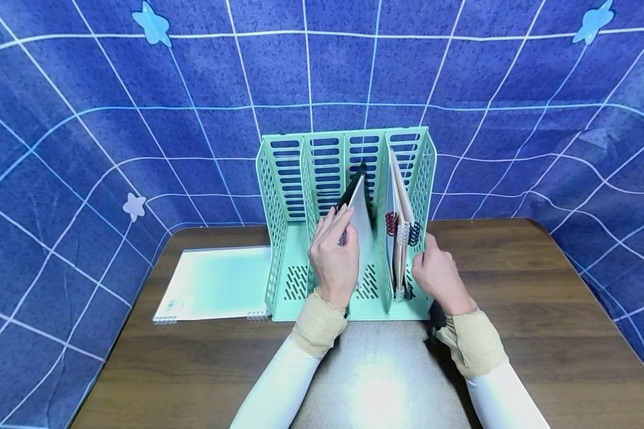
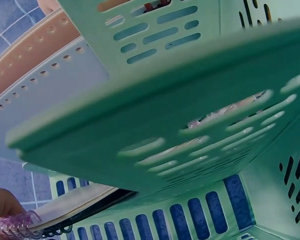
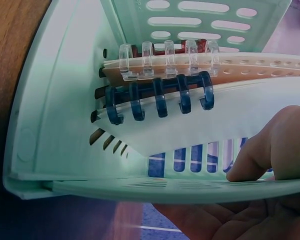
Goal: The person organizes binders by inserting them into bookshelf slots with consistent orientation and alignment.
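A mint-green file organizer (image 1: 290, 238) with upright dividers stands on the table. My left hand (image 1: 335, 256) is at one of its middle compartments, holding a notebook (image 1: 362, 229) with a purple coil (image 2: 17, 223); the notebook leans there with a black cover or second book (image 1: 350, 193) behind it. My right hand (image 1: 440, 274) grips the organizer's right side wall, thumb (image 3: 260, 155) inside and fingers outside. In the rightmost compartment, several ring-bound notebooks (image 1: 399, 202) stand upright. Their dark blue rings (image 3: 160, 97) and clear rings (image 3: 169, 59) show in the right wrist view.
Flat on the brown wooden table (image 1: 515, 286), left of the organizer, lies a pale spiral notebook (image 1: 220, 283). Behind the table hangs a blue cloth (image 1: 343, 71) with a grid and stars. A grey surface (image 1: 375, 369) lies in front of the organizer.
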The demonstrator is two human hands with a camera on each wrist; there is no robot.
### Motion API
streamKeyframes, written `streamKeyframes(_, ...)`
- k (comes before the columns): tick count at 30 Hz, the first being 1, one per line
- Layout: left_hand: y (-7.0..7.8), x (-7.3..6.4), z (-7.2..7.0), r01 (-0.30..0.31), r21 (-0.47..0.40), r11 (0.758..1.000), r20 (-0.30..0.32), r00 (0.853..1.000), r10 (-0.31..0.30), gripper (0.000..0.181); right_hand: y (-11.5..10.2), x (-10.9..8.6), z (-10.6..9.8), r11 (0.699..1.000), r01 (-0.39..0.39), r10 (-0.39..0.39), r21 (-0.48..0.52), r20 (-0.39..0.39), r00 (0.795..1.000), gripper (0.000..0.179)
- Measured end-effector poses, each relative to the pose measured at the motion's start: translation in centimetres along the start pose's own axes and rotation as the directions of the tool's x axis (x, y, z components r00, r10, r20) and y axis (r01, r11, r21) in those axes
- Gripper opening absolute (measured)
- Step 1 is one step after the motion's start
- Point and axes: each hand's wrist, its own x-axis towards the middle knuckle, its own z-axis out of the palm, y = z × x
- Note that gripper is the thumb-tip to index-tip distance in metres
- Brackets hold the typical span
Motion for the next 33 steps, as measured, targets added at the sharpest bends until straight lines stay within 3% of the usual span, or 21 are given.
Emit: streamKeyframes(33, -1.2, 0.5, 0.2, -0.125, -0.001, 0.992, -0.032, 0.992, 0.125, 0.024, 0.0, -0.1, 0.1, 1.000, 0.022, -0.022, -0.002, -0.024, 0.999, 0.052)
